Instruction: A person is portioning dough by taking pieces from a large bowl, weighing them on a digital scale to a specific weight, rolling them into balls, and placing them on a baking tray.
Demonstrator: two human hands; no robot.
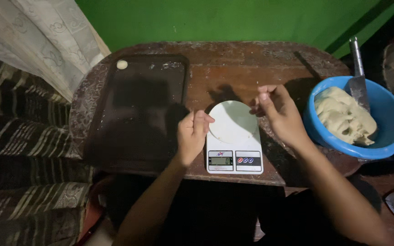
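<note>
While your loosely curled left hand (192, 134) and open, empty right hand (277, 114) flank it, the white digital kitchen scale (234, 136) sits bare, centred within reach; blue plastic bowl of dough (391, 141) waits right.

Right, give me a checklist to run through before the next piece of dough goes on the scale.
1. Scale flat on the table: ok.
2. Scale plate bare: ok.
3. Display reading: cannot tell, too small.
4. Dough in the blue bowl beside the right hand: ok.
5. Knife resting in the bowl: ok.
6. Dark tray has room, with one small ball at its far corner: ok.
7. Left hand free: cannot tell, fingers curled.
</note>
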